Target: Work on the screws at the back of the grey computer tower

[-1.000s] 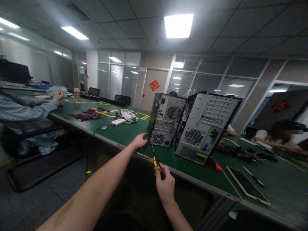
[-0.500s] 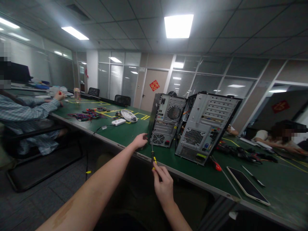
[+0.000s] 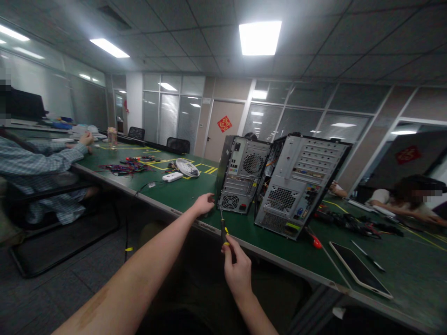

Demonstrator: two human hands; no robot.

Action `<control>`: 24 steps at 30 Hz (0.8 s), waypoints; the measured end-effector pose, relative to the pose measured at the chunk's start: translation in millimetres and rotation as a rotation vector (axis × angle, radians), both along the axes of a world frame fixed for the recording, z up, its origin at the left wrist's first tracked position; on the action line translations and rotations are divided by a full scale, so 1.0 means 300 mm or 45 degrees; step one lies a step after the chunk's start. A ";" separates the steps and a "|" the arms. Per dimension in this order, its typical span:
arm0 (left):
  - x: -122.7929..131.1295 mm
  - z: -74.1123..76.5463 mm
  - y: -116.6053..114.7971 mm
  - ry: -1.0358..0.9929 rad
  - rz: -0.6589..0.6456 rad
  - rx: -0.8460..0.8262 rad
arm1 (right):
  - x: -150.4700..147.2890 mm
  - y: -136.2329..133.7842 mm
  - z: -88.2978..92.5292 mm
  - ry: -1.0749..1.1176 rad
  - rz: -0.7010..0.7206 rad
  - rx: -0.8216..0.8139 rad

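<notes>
My right hand (image 3: 237, 264) is closed around the black and yellow handle of a screwdriver (image 3: 224, 229). Its thin shaft points up to the lower left corner of the smaller computer case (image 3: 240, 174), whose back panel with fan grilles faces me. Whether the tip sits in a screw is too small to make out. At that same corner, my left hand (image 3: 203, 204) reaches against the case's side, its fingers partly spread and partly hidden. A second, larger computer case (image 3: 296, 186) stands upright just to the right.
On the green table (image 3: 167, 200) lie a tablet (image 3: 359, 267), a pen-like tool (image 3: 368, 255), a red-handled tool (image 3: 316, 242), black cables (image 3: 352, 221), bundled wires (image 3: 127, 166), a white power strip (image 3: 172, 177) and a white round part (image 3: 187, 167). Other people sit left and right.
The screwdriver handle has turned a little, and my right fingers have shifted slightly lower on it. My left hand and both cases stay put.
</notes>
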State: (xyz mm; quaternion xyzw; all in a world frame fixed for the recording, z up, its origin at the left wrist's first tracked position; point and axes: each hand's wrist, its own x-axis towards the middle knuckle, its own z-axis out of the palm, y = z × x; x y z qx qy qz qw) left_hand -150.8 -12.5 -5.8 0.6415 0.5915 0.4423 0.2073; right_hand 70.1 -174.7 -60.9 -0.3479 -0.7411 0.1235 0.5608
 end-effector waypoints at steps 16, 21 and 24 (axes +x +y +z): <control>-0.003 -0.007 0.006 -0.021 -0.006 0.001 | 0.006 0.001 0.003 0.025 -0.100 -0.101; -0.003 -0.002 -0.001 -0.022 -0.003 0.004 | 0.010 -0.002 0.011 0.001 -0.127 -0.067; -0.001 0.003 -0.006 -0.013 0.001 0.000 | 0.011 0.000 0.003 0.004 -0.134 -0.057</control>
